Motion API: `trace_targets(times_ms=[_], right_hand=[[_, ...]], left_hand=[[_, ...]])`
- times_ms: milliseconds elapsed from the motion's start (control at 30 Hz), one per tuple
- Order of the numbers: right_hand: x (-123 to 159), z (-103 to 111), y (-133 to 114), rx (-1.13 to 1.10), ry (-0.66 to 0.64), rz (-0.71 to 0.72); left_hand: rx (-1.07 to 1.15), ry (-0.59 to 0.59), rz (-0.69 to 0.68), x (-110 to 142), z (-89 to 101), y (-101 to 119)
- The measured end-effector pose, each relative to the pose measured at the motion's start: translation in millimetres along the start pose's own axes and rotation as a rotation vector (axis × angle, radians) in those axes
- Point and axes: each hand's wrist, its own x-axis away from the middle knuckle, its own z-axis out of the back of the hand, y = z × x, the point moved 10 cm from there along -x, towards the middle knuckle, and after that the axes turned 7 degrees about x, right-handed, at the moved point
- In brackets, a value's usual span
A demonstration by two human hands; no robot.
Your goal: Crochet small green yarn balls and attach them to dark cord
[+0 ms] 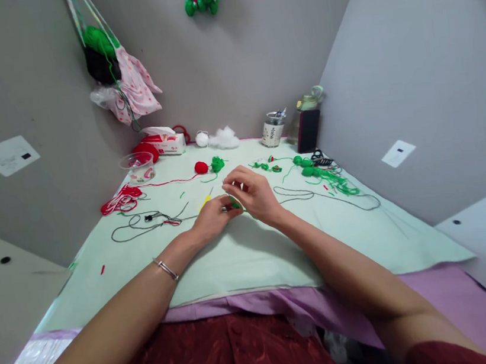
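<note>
My left hand (pixel 212 219) is closed, with a small green yarn piece (pixel 235 203) pinched between its thumb and fingers. Just above and to the right, my right hand (pixel 254 193) is closed in a pinch, its fingertips close over the left thumb. Whatever those fingertips hold is too small to make out. Beside the left hand lies a yellow-handled tool (pixel 205 201) with a thin metal shaft, partly covered by the hand. A dark cord (pixel 143 237) runs over the table on both sides of my hands.
Red yarn (pixel 122 199), a red ball (pixel 201 168) and green yarn (pixel 218 163) lie farther back. Green balls with loose strands (pixel 336 180) and black scissors (pixel 319 158) are at right. A clear tub (pixel 139 170), tissue box (pixel 166 143), pen cup (pixel 272 130) and phone (pixel 309 131) line the back.
</note>
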Motion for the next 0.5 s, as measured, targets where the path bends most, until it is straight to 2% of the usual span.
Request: trace_targets(times_ms=[100, 167, 200, 233, 333, 367, 433, 500], right_hand=[[3, -20, 29, -0.364, -0.248, -0.307], [4, -21, 36, -0.526, -0.336, -0.425], [-1, -11, 38, -0.571, -0.297, -0.431], [-7, 5, 39, -0.601, -0.206, -0.41], [-22, 71, 47, -0.621, 0.185, -0.31], [-22, 87, 53, -0.622, 0.277, -0.303], [-21, 107, 66, -0.648, 0.388, -0.32], [-19, 111, 76, -0.668, 0.414, -0.35]], left_hand=[[0.034, -0.003, -0.011, 0, 3.5, 2], [-0.011, -0.056, -0.053, 0, 0.7, 4], [-0.046, -0.085, -0.073, 0, -1.6, 4], [-0.077, -0.111, -0.087, 0, -4.2, 4], [-0.068, -0.163, -0.077, 2, -10.6, 2], [-0.026, -0.174, -0.052, 2, -11.9, 1], [0.077, -0.199, 0.024, 3, -14.1, -1], [0.171, -0.233, 0.108, 5, -16.2, -2]])
